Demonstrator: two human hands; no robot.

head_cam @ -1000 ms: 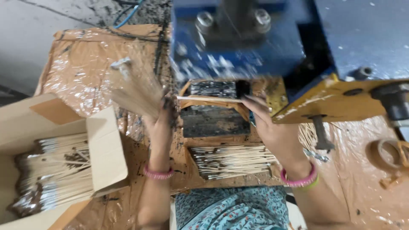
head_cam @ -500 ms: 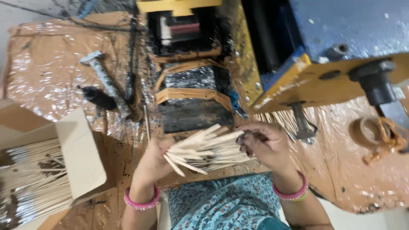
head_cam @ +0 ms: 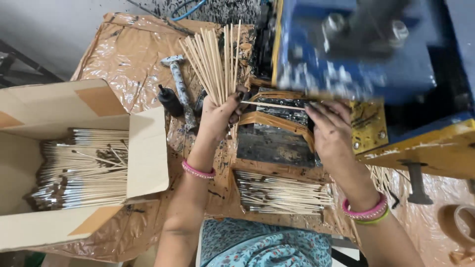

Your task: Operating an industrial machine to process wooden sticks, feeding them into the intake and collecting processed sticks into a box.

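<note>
Blue machine [head_cam: 356,54] fills the top right, motion-blurred, with a yellow-orange bracket [head_cam: 420,148] under it at the right edge. Worktable wrapped in crinkled brown plastic sheet [head_cam: 123,54], spattered black.

Open cardboard box [head_cam: 64,163] at left, flaps out, packed with coated sticks [head_cam: 79,168] lying sideways, dark ends to the left.

Dark stained feed tray [head_cam: 274,143] sits centre, just below the machine, between the two hands. In front of it, nearer the body, a flat pile of sticks [head_cam: 282,193] lies sideways on the board.

Left hand [head_cam: 217,116] is clenched around the bottom of a fanned bundle of bare sticks [head_cam: 213,59]. Bundle stands upright, spreading out above the fist toward the top of the frame; fingers wrap the lower ends, thumb side toward the tray.

Right hand [head_cam: 334,131] rests on the tray's right edge, fingers extended toward the machine. A single stick [head_cam: 274,105] lies horizontal across the tray top, its right end at the right fingertips, its left end near the left thumb. Cannot tell whether the right fingers pinch it or just touch it.

Hammer [head_cam: 180,89] and a small black bottle [head_cam: 170,101] lie just left of the left hand. Pink bangles on both wrists.
</note>
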